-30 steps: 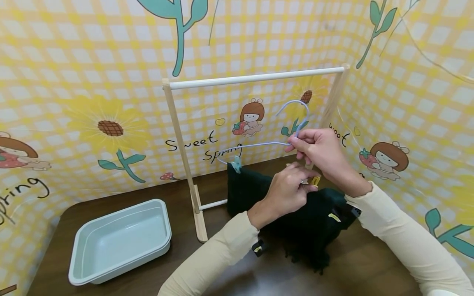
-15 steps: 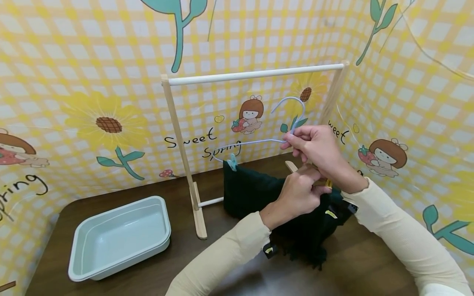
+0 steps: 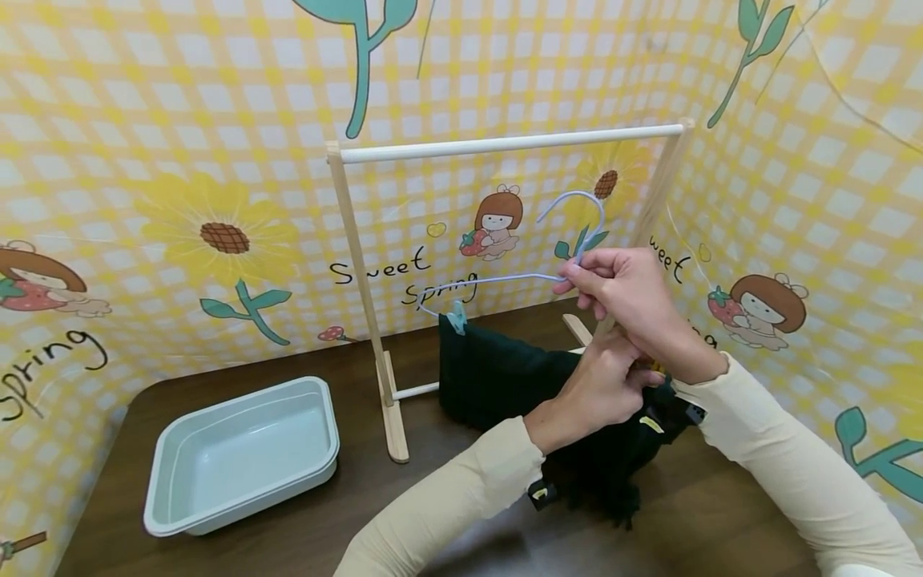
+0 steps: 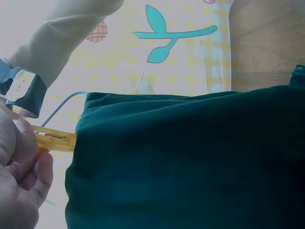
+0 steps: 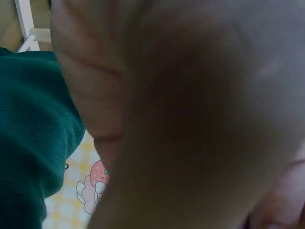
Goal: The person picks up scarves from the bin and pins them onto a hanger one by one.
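My right hand (image 3: 616, 288) pinches the neck of a pale blue wire hanger (image 3: 570, 210) in front of the wooden rack's right post. A dark green knitted cloth (image 3: 505, 373) hangs from the hanger's left end by a teal clip (image 3: 457, 320) and slumps onto the table. Just below the right hand, my left hand (image 3: 609, 381) pinches a yellow clip (image 4: 56, 140) at the cloth's (image 4: 190, 162) upper edge. The right wrist view is filled by the palm, with green cloth (image 5: 33, 138) at its left.
A wooden clothes rack (image 3: 505, 146) with a white top bar stands at the back of the dark table (image 3: 288, 537). An empty pale green tub (image 3: 245, 457) sits at the front left. Yellow checked screens enclose the table on three sides.
My left hand has slid to the right along the cloth's top edge, ending under the right hand. The hanger and right hand have barely moved.
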The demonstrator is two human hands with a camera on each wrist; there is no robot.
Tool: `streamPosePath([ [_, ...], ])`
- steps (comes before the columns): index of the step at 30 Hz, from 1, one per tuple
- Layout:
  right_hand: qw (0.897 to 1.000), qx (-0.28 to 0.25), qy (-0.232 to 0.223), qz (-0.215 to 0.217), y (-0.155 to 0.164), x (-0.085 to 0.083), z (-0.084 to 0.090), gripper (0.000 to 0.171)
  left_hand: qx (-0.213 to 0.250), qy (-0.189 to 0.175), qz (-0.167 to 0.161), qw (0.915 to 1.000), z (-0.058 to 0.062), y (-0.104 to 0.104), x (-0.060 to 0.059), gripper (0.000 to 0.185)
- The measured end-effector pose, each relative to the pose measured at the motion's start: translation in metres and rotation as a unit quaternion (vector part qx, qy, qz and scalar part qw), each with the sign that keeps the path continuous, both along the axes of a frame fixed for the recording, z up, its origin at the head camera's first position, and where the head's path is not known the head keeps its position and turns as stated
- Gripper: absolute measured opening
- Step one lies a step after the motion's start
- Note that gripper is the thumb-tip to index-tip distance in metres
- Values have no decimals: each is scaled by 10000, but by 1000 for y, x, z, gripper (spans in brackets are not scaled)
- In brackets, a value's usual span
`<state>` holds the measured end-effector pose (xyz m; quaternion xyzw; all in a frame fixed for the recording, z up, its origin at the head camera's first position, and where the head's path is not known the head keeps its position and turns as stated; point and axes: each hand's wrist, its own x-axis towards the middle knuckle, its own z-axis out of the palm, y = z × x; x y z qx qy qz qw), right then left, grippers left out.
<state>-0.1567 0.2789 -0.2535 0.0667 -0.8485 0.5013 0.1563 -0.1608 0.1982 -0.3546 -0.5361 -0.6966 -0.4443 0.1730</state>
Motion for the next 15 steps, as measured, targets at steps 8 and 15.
streamPosePath([
  [8,9996,-274,18,117,-2,0,-1,35,-116,47,83,9999,-4,1,1,14],
  [15,9986,-407,-148,287,-9,3,-2,36,-61,30,236,9997,-13,-2,1,13],
])
